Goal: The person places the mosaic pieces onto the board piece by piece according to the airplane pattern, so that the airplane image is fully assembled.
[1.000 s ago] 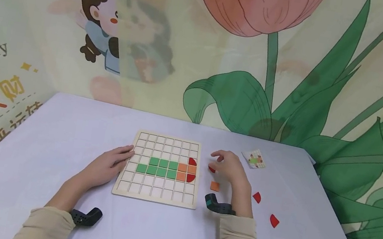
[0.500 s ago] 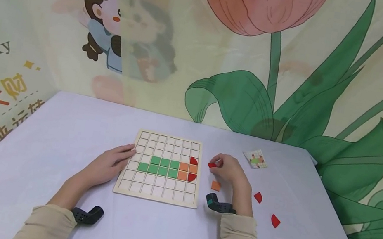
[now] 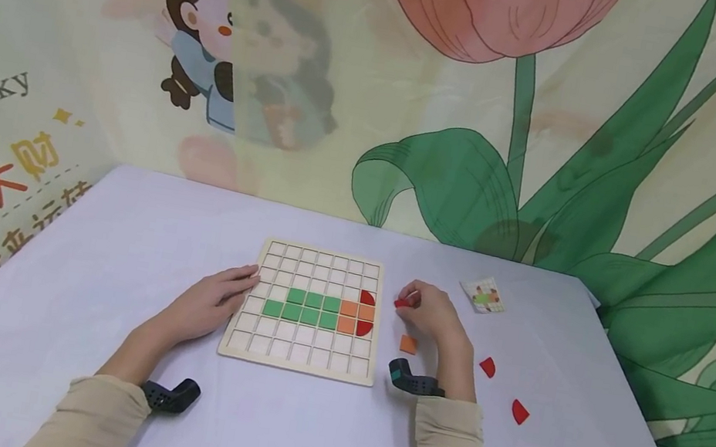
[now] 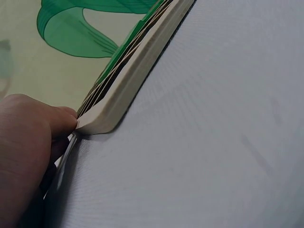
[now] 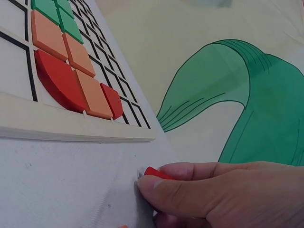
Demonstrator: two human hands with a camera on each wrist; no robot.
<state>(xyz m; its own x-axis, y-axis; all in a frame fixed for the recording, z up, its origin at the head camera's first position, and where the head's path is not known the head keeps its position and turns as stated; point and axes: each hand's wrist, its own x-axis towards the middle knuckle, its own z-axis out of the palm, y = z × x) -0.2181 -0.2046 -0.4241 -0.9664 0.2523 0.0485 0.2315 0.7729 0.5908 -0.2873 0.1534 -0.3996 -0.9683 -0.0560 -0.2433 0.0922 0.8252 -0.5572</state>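
A wooden grid board (image 3: 294, 369) lies on the table, with green square tiles (image 3: 310, 316), orange squares (image 3: 347, 324) and two red quarter-circle tiles (image 3: 364, 328) set in its cells. My left hand (image 3: 204, 305) rests against the board's left edge, fingers extended; in the left wrist view the thumb (image 4: 61, 118) touches the board's corner. To the right of the board, my right hand (image 3: 435, 314) pinches a red tile (image 5: 156, 173) between thumb and fingers, just above the table. The fingers cover most of that tile, so its full shape is hidden.
One loose orange square (image 3: 408, 344) lies below the right hand. Two red quarter-circle tiles (image 3: 487, 367) are farther right on the white tablecloth (image 3: 289, 439). A small printed pattern card (image 3: 483, 295) sits behind the right hand. A patterned backdrop (image 3: 325, 77) rises behind the table.
My right hand's fingers have closed on the red tile lying beside the board and lifted it slightly. My left hand stays at the board's edge. The head view has shifted a little.
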